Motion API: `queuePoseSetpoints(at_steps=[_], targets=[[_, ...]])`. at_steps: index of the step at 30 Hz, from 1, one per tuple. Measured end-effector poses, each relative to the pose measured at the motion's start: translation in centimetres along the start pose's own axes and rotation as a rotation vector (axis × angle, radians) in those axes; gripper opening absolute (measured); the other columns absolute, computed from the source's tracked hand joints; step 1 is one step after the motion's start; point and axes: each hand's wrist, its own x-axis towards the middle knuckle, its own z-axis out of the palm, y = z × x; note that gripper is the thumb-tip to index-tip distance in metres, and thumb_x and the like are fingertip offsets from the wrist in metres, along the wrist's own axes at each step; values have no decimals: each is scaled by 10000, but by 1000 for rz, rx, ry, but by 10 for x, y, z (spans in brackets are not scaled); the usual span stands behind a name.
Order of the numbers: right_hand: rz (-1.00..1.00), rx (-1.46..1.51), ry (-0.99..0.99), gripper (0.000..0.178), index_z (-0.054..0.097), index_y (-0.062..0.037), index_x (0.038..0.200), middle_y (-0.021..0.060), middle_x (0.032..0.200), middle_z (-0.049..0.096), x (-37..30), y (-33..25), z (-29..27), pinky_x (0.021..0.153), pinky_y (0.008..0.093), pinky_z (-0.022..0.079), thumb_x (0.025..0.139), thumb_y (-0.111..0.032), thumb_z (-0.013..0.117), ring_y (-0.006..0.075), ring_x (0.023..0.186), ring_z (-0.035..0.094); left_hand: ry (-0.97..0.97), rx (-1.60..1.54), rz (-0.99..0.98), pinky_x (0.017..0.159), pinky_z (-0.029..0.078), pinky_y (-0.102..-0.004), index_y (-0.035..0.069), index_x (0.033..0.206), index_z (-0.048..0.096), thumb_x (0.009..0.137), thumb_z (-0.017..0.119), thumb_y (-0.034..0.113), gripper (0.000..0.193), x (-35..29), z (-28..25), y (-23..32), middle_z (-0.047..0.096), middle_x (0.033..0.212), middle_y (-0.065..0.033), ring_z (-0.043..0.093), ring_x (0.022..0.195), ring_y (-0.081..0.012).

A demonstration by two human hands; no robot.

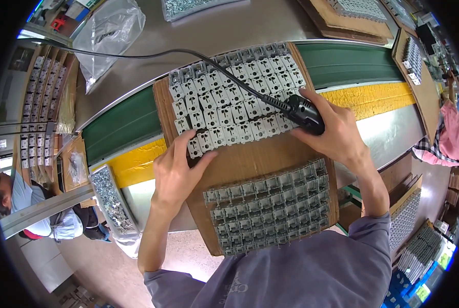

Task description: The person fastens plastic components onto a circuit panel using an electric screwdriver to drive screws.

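My right hand is wrapped around a black corded electric screwdriver, held over the right end of the front row of white plates. Its working tip is hidden beneath the body. My left hand rests at the front left corner of these rows, thumb and index finger apart around the end white plate, touching its edges. The white plates have dark holes and sit side by side in several rows on a brown board. Nearer my body, rows of grey housings lie on the same board, without white plates.
Under the board runs a green belt with yellow edging. The black cable crosses above the plates from the left. A tray of small metal parts stands left; a clear plastic bag lies behind. Another loaded board is at right.
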Motion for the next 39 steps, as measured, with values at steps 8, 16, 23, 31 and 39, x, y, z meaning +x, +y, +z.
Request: queuePoseSetpoints(at_steps=[8, 16, 23, 31, 39], targets=[[-59, 11, -3, 697, 540, -81, 1348, 206, 1019, 708, -11, 2, -2, 765, 382, 584, 732, -192, 846, 332, 903, 726, -60, -77, 49, 640, 576, -368, 28, 1121, 604, 739, 832, 141, 460, -8, -6, 4, 694, 942, -157, 700, 757, -313], [-16, 22, 1, 718, 537, -82, 1352, 194, 1004, 710, -4, 3, 1, 763, 374, 584, 720, -202, 855, 326, 890, 728, -54, -52, 30, 634, 568, -363, 45, 1167, 604, 731, 846, 184, 517, -2, -9, 4, 678, 944, -137, 689, 738, -295], [-4, 57, 16, 728, 540, -85, 1347, 179, 972, 715, -6, 3, -1, 766, 371, 575, 708, -217, 863, 323, 881, 726, 76, 21, 176, 797, 521, -406, 74, 1010, 692, 779, 784, 167, 265, 28, -11, 17, 624, 995, -92, 629, 920, -271], [-2, 44, 0, 702, 541, -80, 1342, 191, 977, 715, -6, 2, -3, 773, 375, 571, 726, -215, 851, 324, 882, 725, 37, 44, 199, 1036, 364, -457, 99, 991, 726, 771, 762, 149, 228, 38, 6, 28, 584, 1230, -79, 478, 1256, -321], [15, 60, -14, 696, 534, -73, 1347, 201, 992, 713, -6, 5, -3, 786, 377, 572, 739, -214, 843, 326, 896, 724, 146, -89, 137, 1001, 390, -467, 93, 977, 717, 748, 798, 175, 257, 34, 12, 30, 593, 1181, -77, 504, 1217, -310]])
